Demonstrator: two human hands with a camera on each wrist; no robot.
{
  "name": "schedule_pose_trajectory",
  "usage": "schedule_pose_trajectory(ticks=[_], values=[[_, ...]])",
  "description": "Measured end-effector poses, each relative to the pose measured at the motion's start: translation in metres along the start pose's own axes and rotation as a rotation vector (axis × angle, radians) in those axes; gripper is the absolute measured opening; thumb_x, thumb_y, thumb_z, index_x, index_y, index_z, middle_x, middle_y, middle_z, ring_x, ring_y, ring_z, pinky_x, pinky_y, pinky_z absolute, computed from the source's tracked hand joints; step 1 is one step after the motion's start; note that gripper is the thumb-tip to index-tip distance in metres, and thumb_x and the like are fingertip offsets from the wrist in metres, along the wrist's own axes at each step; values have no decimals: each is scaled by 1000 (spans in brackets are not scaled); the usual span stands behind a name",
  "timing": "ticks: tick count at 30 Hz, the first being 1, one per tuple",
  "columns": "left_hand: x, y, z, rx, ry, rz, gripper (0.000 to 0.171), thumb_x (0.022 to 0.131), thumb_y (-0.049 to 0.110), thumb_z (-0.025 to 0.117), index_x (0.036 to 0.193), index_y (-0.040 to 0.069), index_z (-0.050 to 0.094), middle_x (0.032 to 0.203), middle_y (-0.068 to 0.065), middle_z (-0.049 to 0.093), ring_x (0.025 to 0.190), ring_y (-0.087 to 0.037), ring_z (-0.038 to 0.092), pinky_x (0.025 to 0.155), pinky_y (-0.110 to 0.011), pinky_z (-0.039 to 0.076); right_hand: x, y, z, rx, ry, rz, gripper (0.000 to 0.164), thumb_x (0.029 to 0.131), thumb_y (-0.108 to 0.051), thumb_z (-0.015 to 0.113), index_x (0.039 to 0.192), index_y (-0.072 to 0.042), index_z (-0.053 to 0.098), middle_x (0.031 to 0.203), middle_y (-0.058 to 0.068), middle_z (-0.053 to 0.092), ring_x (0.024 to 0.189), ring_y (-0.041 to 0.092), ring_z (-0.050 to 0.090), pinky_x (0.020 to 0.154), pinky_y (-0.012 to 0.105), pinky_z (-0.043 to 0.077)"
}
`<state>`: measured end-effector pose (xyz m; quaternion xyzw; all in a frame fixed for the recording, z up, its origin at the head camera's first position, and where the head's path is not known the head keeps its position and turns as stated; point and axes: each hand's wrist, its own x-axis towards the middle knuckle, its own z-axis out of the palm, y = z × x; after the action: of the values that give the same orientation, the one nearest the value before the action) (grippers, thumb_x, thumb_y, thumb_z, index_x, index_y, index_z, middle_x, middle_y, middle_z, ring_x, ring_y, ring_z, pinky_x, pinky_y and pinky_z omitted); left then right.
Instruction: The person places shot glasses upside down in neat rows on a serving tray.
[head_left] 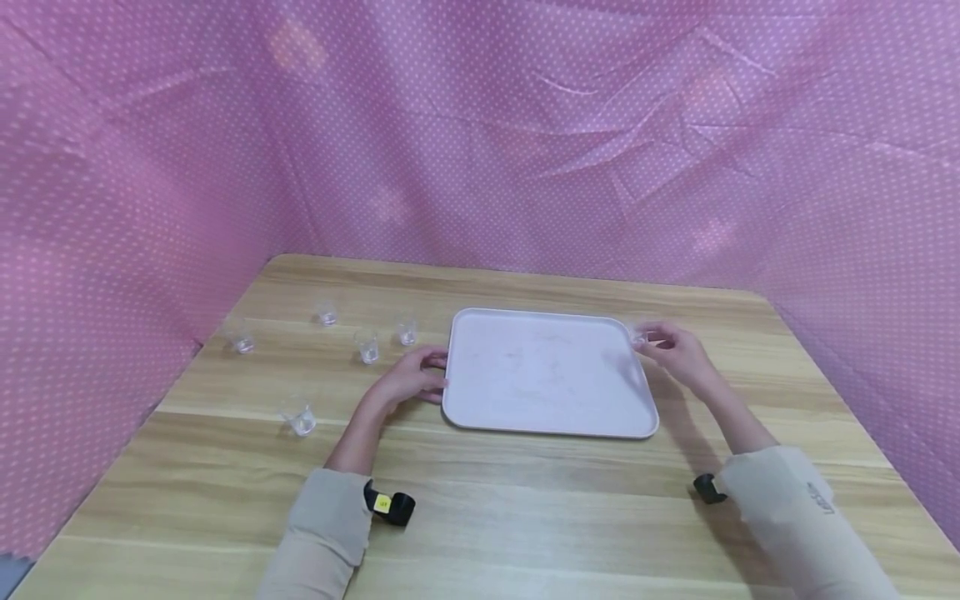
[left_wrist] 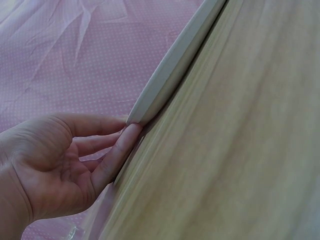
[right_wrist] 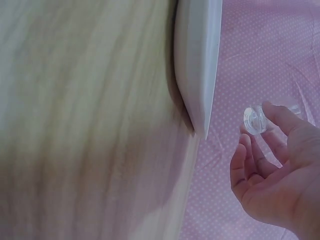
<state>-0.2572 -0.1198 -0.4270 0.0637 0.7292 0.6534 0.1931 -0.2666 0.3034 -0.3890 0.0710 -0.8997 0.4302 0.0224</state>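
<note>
A pale rectangular tray (head_left: 551,375) lies on the wooden table. My left hand (head_left: 408,377) touches its left edge; in the left wrist view the thumb and fingertips of the left hand (left_wrist: 55,165) rest against the rim with the fingers fairly straight. Just off the tray's right edge, my right hand (head_left: 678,357) pinches a small clear glass (head_left: 640,337). Seen from the right wrist, the glass (right_wrist: 255,120) is tipped sideways between thumb and fingers, its base toward the tray (right_wrist: 197,65) and held apart from it.
Several small clear glasses stand left of the tray: one glass (head_left: 406,330) and another glass (head_left: 367,347) closest to it, a glass (head_left: 327,313) farther back, a glass (head_left: 242,337) far left, and a glass (head_left: 300,417) nearer the front. A pink dotted curtain (head_left: 525,150) surrounds the table (head_left: 517,517).
</note>
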Motion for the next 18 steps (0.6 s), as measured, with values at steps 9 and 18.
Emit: schedule_pose_trajectory(ticks=[9, 18], values=[[1, 0, 1, -2, 4, -6, 59, 80, -15, 55, 135, -8, 33, 122, -27, 42, 85, -29, 59, 70, -37, 53, 1, -1, 6, -116, 41, -98, 39, 89, -20, 61, 120, 2, 55, 98, 18, 56, 74, 24, 55, 59, 25, 45], [1, -2, 0, -4, -2, 6, 60, 80, -15, 56, 135, -8, 33, 123, -28, 42, 85, -30, 59, 70, -37, 53, 0, -4, 10, -79, 141, -85, 32, 83, -11, 67, 109, 0, 53, 103, 22, 56, 76, 23, 52, 59, 24, 44]])
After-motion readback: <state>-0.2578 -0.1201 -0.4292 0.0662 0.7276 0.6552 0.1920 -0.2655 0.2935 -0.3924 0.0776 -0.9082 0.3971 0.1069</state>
